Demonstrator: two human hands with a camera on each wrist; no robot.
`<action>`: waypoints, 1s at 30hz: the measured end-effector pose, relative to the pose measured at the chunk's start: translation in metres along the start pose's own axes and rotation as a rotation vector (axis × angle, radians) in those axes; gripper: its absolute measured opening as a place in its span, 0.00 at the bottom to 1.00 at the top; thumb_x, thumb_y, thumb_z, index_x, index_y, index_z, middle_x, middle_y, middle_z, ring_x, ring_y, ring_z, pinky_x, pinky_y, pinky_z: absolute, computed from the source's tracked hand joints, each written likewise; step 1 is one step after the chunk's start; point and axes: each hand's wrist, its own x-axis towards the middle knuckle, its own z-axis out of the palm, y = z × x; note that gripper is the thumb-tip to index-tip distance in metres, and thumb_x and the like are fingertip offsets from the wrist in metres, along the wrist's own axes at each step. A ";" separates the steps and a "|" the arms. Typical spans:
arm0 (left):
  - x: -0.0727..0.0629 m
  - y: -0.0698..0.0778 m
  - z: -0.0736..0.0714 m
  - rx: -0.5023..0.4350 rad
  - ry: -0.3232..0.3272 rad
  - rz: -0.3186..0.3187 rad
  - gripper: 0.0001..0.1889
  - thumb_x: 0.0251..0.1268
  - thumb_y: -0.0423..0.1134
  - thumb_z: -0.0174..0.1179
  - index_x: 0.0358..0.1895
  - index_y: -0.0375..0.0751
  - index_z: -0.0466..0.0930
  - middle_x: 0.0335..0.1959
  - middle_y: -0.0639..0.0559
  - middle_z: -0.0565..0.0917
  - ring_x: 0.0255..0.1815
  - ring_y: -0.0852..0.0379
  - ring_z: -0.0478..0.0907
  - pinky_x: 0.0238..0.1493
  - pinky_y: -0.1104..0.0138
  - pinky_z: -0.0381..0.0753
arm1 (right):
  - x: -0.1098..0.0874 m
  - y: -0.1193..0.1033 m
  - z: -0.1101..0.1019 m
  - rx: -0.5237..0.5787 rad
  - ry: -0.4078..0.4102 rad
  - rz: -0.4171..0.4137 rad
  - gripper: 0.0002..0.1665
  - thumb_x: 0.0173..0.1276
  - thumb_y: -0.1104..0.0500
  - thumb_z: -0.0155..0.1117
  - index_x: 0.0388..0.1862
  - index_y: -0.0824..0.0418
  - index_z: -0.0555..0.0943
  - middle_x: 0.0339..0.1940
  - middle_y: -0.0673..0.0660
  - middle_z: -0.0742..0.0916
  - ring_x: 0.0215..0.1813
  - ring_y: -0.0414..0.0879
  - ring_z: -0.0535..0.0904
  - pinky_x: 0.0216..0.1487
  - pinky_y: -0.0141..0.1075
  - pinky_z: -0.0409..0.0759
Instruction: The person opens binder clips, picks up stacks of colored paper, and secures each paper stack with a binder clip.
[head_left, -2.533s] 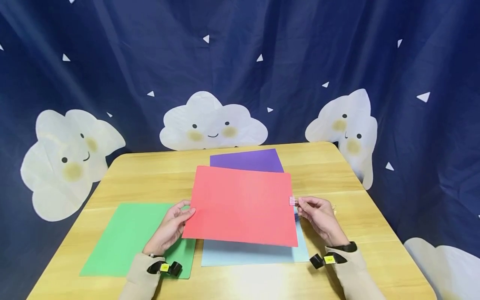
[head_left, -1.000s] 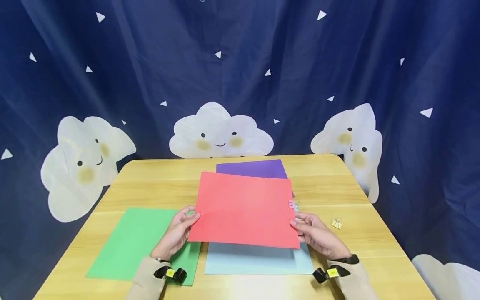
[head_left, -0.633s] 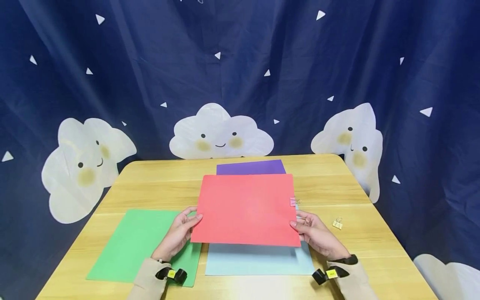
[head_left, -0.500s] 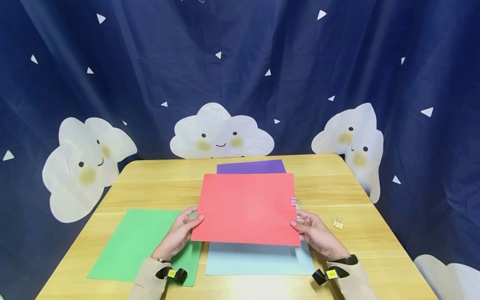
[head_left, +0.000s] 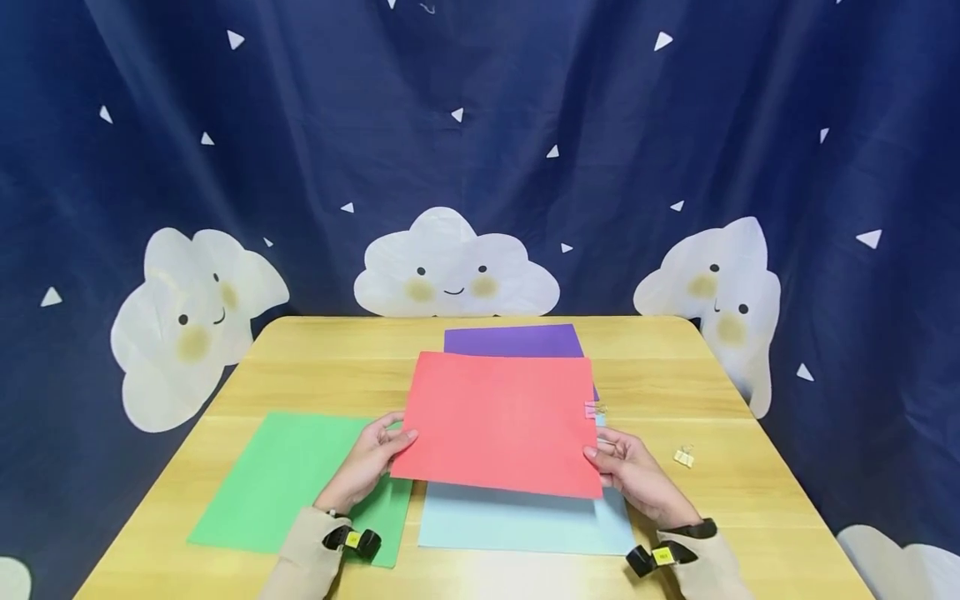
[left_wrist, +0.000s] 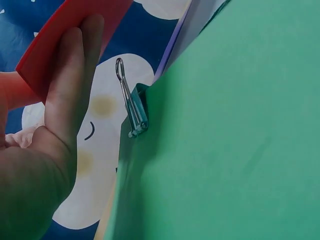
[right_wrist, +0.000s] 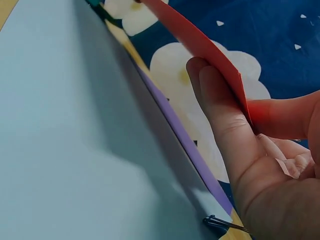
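While the red paper point(head_left: 498, 425) is pinched by the left hand point(head_left: 366, 465) and right hand point(head_left: 640, 477) above the light-blue paper point(head_left: 525, 527), its pink binder clip point(head_left: 590, 410) could be knocked askew if bumped by the latter.

Head view: from above, forward and down over table point(head_left: 735, 508) to curtain point(head_left: 315, 125), widest field | Left wrist view: close, past left hand point(left_wrist: 55, 150), across green sheet point(left_wrist: 235, 125) | Right wrist view: close, past right hand point(right_wrist: 250, 160), across pale-blue sheet point(right_wrist: 55, 125) | Shared by both wrists: red sheet point(head_left: 498, 425), curtain

The loose clip point(head_left: 683, 457) lies right of the held paper point(head_left: 498, 425)
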 end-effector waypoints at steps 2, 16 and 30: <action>0.001 -0.001 -0.001 -0.005 0.002 0.002 0.30 0.78 0.41 0.59 0.75 0.33 0.60 0.38 0.59 0.91 0.19 0.68 0.78 0.19 0.76 0.68 | 0.000 0.001 0.001 -0.018 0.012 0.005 0.27 0.80 0.66 0.56 0.72 0.76 0.65 0.50 0.48 0.92 0.46 0.40 0.90 0.47 0.36 0.90; 0.007 0.021 -0.025 -0.048 -0.009 0.028 0.32 0.80 0.40 0.57 0.76 0.29 0.56 0.37 0.59 0.92 0.32 0.65 0.88 0.33 0.74 0.86 | 0.027 -0.030 0.018 -0.119 0.063 0.057 0.35 0.80 0.65 0.56 0.75 0.82 0.55 0.44 0.45 0.92 0.42 0.37 0.89 0.46 0.34 0.90; 0.015 0.088 -0.091 -0.173 0.199 -0.017 0.29 0.84 0.39 0.48 0.79 0.33 0.52 0.29 0.58 0.89 0.25 0.64 0.88 0.29 0.73 0.87 | 0.131 -0.083 0.074 -0.165 0.128 0.071 0.30 0.81 0.65 0.55 0.77 0.73 0.64 0.43 0.49 0.90 0.41 0.38 0.88 0.48 0.35 0.90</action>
